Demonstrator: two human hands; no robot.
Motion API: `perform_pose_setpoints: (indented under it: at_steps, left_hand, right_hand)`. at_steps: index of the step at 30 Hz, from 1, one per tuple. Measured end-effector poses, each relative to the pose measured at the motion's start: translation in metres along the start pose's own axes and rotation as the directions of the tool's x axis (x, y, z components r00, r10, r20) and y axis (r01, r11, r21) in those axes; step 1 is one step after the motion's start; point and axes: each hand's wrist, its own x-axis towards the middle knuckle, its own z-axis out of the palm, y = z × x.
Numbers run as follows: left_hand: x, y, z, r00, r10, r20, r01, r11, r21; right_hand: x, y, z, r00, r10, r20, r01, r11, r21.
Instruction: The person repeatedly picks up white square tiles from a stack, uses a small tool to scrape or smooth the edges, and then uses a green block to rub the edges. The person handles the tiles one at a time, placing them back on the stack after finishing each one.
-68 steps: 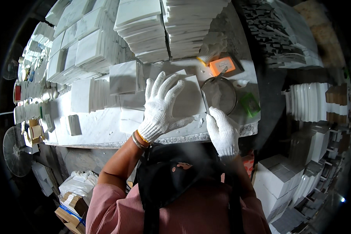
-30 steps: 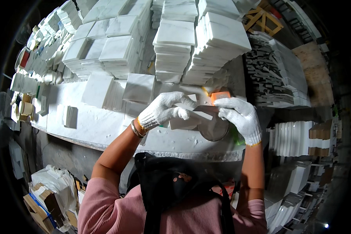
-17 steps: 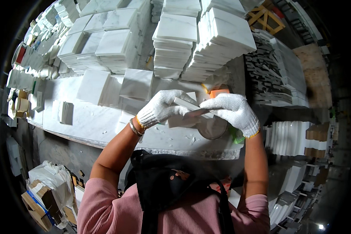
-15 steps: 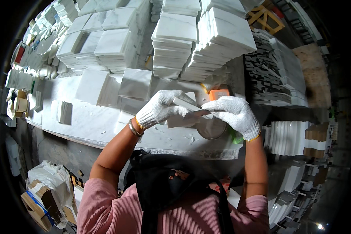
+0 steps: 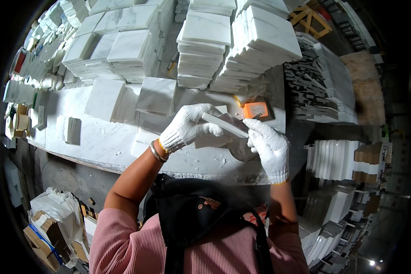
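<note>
On the left of the frame, a few small white pieces [image 5: 67,130] stand on edge on the pale bench [image 5: 107,141], and a row of leaning tiles [image 5: 104,100] comes next, with a separate veined tile [image 5: 156,95] beside it. Near the centre, the gloved left hand [image 5: 189,125] grips the left end of a white tile [image 5: 225,124], thumb below and fingers behind. The work appears partway through: this tile is raised above the bench and not yet set down, its long narrow edge turned toward the wearer and a dark brownish patch showing behind that edge. Whether the edge is finished, or which of the stacked tiles [image 5: 205,50] at the top are done, cannot be told.

The held tile lies to the right of the left hand, slanting down to the fingers of the gloved right hand [image 5: 270,148]. Those fingers are curled at its right end; whether they clasp it or something else is unclear. Below them sits a round dish [image 5: 243,159], partly hidden, and above them an orange box [image 5: 255,110].
</note>
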Motion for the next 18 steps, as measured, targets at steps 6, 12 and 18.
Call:
perform_pose_setpoints:
  at_steps: [6, 12, 18]
  left_hand:
    - [-0.001, 0.005, 0.000, 1.000, 0.027, -0.013, -0.026, 0.997, 0.075]
    - [0.000, 0.005, -0.002, 0.999, -0.012, 0.031, 0.010, 0.998, 0.056]
    - [0.000, -0.001, -0.001, 0.996, 0.066, 0.053, -0.067, 0.997, 0.022]
  right_hand:
    - [-0.008, 0.003, 0.027, 0.983, -0.097, -0.153, 0.105, 0.994, 0.043]
    - [-0.015, -0.003, 0.026, 0.977, 0.004, -0.214, 0.025, 0.991, 0.130]
    - [-0.024, -0.004, 0.030, 0.968, -0.014, -0.250, 0.032, 0.997, 0.066]
